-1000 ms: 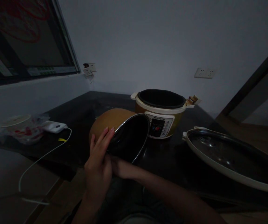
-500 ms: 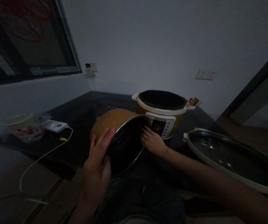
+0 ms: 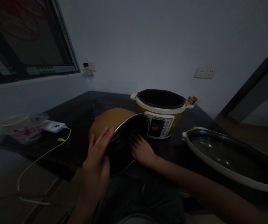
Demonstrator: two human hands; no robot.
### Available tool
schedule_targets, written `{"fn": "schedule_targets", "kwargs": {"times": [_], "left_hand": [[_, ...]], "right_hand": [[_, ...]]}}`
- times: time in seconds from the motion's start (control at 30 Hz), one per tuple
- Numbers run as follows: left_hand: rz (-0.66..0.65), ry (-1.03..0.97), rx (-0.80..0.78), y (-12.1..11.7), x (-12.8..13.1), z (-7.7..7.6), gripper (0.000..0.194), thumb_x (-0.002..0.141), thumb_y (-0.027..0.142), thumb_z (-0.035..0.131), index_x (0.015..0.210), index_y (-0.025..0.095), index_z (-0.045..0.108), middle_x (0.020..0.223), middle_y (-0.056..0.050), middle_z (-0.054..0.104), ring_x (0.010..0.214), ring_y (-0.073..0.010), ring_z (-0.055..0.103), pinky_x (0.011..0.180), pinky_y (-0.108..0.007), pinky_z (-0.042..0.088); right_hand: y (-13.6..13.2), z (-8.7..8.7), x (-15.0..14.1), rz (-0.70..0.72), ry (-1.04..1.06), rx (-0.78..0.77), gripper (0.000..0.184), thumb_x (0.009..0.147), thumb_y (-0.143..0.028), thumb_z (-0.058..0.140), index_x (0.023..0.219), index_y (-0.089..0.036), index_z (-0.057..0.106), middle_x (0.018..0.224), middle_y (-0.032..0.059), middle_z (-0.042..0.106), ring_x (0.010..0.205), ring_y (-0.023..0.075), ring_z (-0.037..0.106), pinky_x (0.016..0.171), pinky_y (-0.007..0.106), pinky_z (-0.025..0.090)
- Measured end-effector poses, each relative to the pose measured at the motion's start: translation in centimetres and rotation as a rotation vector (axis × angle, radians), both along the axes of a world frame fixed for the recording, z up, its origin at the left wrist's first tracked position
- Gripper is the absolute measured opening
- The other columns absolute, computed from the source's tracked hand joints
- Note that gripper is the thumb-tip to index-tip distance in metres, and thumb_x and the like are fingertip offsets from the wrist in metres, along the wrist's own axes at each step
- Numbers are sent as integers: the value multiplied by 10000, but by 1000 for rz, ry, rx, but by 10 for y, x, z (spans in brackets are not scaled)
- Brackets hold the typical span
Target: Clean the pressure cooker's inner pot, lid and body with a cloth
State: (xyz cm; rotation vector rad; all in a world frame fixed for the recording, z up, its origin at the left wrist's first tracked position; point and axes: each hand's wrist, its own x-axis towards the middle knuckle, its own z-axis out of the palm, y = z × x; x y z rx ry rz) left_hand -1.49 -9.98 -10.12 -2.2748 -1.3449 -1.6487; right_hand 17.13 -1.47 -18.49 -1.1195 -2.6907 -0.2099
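Note:
A golden-brown inner pot [image 3: 110, 119] with a dark lining is tipped on its side, its mouth turned toward me and to the right. My left hand [image 3: 98, 155] grips its near-left side, fingers over the outer wall near the rim and thumb by the mouth. Inside the mouth is my right hand [image 3: 142, 151], fingers stretched out toward the dark inner wall; I see nothing in it, though its fingertips fade into shadow. Just behind the pot, the cooker body [image 3: 163, 112] stands upright without a lid, its control panel facing me.
A large lid [image 3: 236, 158] with a cream rim lies on the right. On the left are a bagged cup [image 3: 22, 127], a white power bank [image 3: 54, 126] with a cable [image 3: 34, 166], and a yellow scrap [image 3: 61, 139]. The dark table [image 3: 82, 109] meets the wall.
My right hand has moved left and slightly down inside the pot, away from the rim's right side. The left hand keeps its hold, and the pot stays tipped. The whole view shifts slightly.

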Motion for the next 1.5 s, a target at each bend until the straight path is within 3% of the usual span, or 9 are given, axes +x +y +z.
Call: {"fn": "schedule_targets", "kwargs": {"times": [0.13, 0.27, 0.37, 0.5, 0.77, 0.93, 1.1, 1.23, 1.5], "left_hand": [[-12, 1, -12, 4, 1, 1, 685, 824, 3, 340, 1415, 349, 373, 1437, 35, 473, 1353, -200, 394, 1174, -529, 189], [-16, -8, -17, 6, -1, 2, 716, 793, -12, 336, 1410, 348, 384, 1431, 50, 477, 1353, -192, 394, 1184, -510, 182], [-14, -11, -16, 4, -3, 1, 703, 808, -8, 344, 1410, 353, 384, 1435, 58, 472, 1353, -186, 395, 1188, -490, 189], [-18, -18, -15, 0, -6, -1, 674, 837, 5, 366, 1412, 356, 381, 1440, 57, 466, 1356, -183, 390, 1191, -481, 180], [-12, -1, -38, -2, -8, -2, 674, 834, 22, 374, 1420, 354, 369, 1446, 47, 460, 1359, -199, 385, 1186, -501, 182], [-32, -18, -29, -1, -8, -1, 667, 839, 20, 374, 1415, 357, 379, 1440, 47, 467, 1353, -196, 394, 1184, -500, 181], [-27, -34, -40, 1, -4, 5, 663, 840, 5, 351, 1402, 351, 405, 1423, 45, 490, 1340, -192, 414, 1180, -492, 197], [-62, -26, -46, 2, -7, 7, 665, 834, 12, 366, 1401, 358, 407, 1428, 50, 483, 1341, -199, 413, 1180, -491, 199], [-135, 122, -63, 15, -22, 24, 700, 813, 18, 365, 1407, 387, 380, 1425, 61, 483, 1317, -189, 445, 1192, -510, 90]], "right_hand": [[-39, -5, -54, 88, 241, -275, 450, 970, -260, 375, 1410, -171, 410, 1458, 79, 444, 1377, 230, 347, 1142, 483, 268], [-56, 6, -82, 247, 464, -357, 475, 1003, -221, 269, 1478, -205, 256, 1513, 51, 362, 1393, 115, 304, 1131, 325, 296], [-46, 2, -70, 278, 396, -364, 488, 1003, -296, 304, 1479, -200, 251, 1521, 52, 346, 1405, 145, 285, 1143, 357, 272], [-12, -3, -29, 93, 77, -192, 483, 949, -355, 434, 1395, -168, 433, 1470, 87, 424, 1388, 276, 319, 1144, 525, 226], [51, 50, 14, 12, -162, 192, 434, 839, -11, 426, 1238, -46, 594, 1359, 159, 539, 1357, 258, 384, 1175, 452, 235], [31, 29, 22, 85, -182, 218, 376, 900, -170, 474, 1234, -43, 592, 1345, 192, 544, 1335, 287, 411, 1154, 494, 243], [-3, 5, 31, 277, -112, 77, 548, 946, -453, 422, 1384, -125, 437, 1419, 143, 484, 1366, 253, 360, 1131, 487, 266], [-3, 14, 45, 349, -187, 102, 493, 927, -370, 494, 1356, -131, 465, 1405, 130, 503, 1346, 251, 391, 1144, 472, 251], [-1, 16, 40, 157, -261, 319, 333, 937, -132, 439, 1249, -119, 557, 1318, 133, 581, 1266, 263, 493, 1088, 462, 361]]}}
